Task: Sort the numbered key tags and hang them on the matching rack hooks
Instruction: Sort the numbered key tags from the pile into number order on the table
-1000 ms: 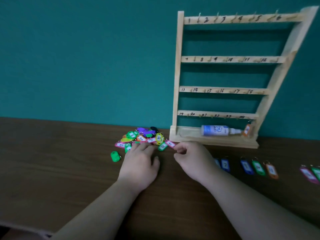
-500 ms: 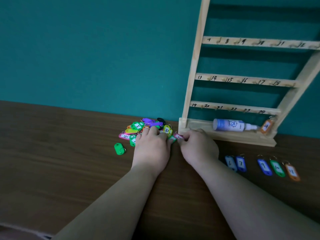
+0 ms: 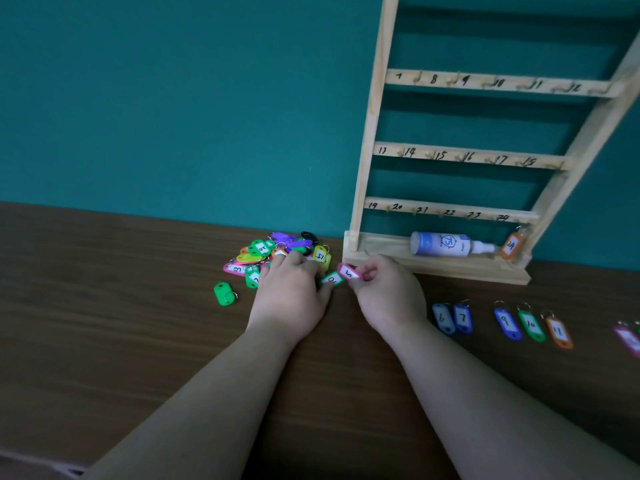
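- The right hand [image 3: 388, 292] pinches a pink key tag [image 3: 349, 271] marked 5, near the wooden rack [image 3: 367, 161].
- The left hand [image 3: 291, 292] rests on the pile of coloured tags [image 3: 273, 249].
- An orange tag [image 3: 510, 244] marked 24 hangs from the rack's lowest rail.

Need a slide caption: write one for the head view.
Right hand pinches pink tag 5 while left hand rests on the tag pile before the rack.

Left hand [image 3: 292, 299] palm-down; right hand [image 3: 389, 299], fingers [image 3: 369, 273] in pinch.
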